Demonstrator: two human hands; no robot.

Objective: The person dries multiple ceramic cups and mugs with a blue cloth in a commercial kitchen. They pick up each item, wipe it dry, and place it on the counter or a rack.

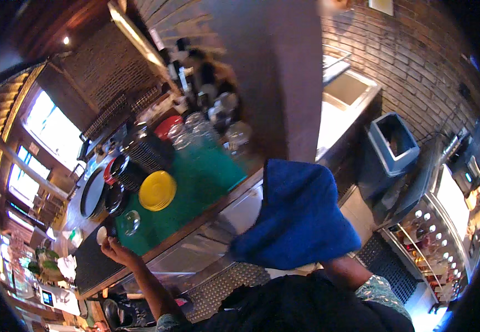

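Observation:
My left hand [115, 251] reaches over the counter's left part, its fingers at a small pale round object [101, 235]; whether they grip it I cannot tell. Beside it, a clear glass [130, 223] stands on the green mat [198, 182]. A blue cloth [298, 216] hangs over my right hand, which is hidden beneath it; only the forearm shows. Nearby on the mat are a stack of yellow plates [157, 191] and black stacked dishes [130, 173].
Glassware [196, 128] crowds the mat's far end beside a wide dark column [273, 83]. A grey bin [393, 145] stands by the brick wall, and a glass-fronted bottle cooler [430, 245] is at the right. Perforated rubber mats [227, 286] cover parts of the floor.

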